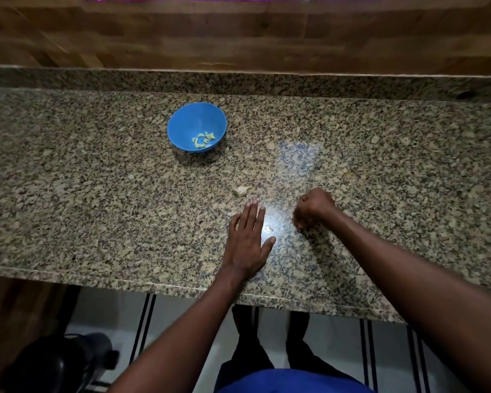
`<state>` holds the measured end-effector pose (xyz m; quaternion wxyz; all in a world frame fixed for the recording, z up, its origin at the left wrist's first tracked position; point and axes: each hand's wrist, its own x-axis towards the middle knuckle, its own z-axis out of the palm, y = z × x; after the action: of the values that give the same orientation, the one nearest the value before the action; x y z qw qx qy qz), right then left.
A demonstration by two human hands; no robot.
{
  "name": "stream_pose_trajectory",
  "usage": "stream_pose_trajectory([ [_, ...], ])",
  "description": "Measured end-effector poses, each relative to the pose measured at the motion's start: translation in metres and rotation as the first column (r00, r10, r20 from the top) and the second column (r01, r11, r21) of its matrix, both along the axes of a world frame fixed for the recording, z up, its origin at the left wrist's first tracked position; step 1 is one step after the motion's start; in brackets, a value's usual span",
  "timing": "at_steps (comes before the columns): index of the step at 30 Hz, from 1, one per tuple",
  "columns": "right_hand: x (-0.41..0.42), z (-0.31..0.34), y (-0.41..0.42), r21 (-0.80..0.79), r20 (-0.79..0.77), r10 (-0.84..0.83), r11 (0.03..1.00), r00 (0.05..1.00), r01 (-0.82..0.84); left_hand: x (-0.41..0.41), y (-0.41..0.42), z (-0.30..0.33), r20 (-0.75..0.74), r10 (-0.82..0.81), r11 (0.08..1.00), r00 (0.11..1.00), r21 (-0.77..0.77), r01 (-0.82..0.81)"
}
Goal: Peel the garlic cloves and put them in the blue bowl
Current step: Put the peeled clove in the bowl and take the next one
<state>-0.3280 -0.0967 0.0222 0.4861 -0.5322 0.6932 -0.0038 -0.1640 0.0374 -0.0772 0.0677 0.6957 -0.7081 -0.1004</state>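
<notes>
Nearest the front edge of the speckled stone desk (pixel 68 194), the left hand (pixel 248 241) lies flat, palm down, its fingers (pixel 253 214) straight and close together with the thumb spread to the side, holding nothing. Just to its right the right hand (pixel 313 208) is bunched into a curl with its fingers tucked down toward the stone; whether it pinches a clove, a scrap of skin or nothing at all is hidden beneath the knuckles, so I cannot tell. A little beyond the left fingertips, apart from both hands, lies a small pale piece (pixel 241 190), which could be an unpeeled garlic clove or a shed bit of peel; its mottled colour sits so close to the granite pattern that it is easy to overlook or brush away. Farther back and to the left stands the blue bowl (pixel 182 123), with a small heap of peeled cloves (pixel 203 140) resting on its floor. The risks I judge from here: a sweep of the flat left hand could knock the pale piece toward the desk edge and onto the floor; peel could be dropped into the bowl along with a clove; and the light-looking bowl, well apart from both hands, might skid or tip if a reaching hand bumps its rim.
</notes>
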Motion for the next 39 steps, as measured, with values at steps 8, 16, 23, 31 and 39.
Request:
stream_pose_trajectory([
  [8, 0.026, -0.011, 0.009, -0.243, -0.216, 0.040, 0.965, 0.976, -0.094, -0.001, -0.001, 0.004, 0.015, 0.006, 1.000, 1.000, 0.028, -0.006],
  [16, -0.003, -0.011, 0.006, -0.159, -0.004, 0.123, 0.980, 0.992, -0.122, -0.004, -0.009, 0.023, -0.110, 0.068, 0.992, 0.992, 0.112, -0.055],
  [23, -0.025, 0.007, 0.029, 0.016, 0.464, -0.060, 0.998, 0.884, 0.059, -0.012, -0.032, 0.082, -0.732, 0.310, 0.948, 0.607, 0.193, -0.252],
  [31, -0.035, 0.013, 0.035, 0.006, 0.607, -0.082, 0.995, 0.791, 0.098, -0.009, -0.041, 0.108, -0.816, 0.336, 0.942, 0.471, 0.287, -0.175],
  [39, -0.036, 0.023, 0.041, -0.084, 0.638, -0.068, 0.984, 0.767, 0.156, -0.009, -0.048, 0.114, -0.850, 0.428, 0.904, 0.308, 0.402, -0.147],
])
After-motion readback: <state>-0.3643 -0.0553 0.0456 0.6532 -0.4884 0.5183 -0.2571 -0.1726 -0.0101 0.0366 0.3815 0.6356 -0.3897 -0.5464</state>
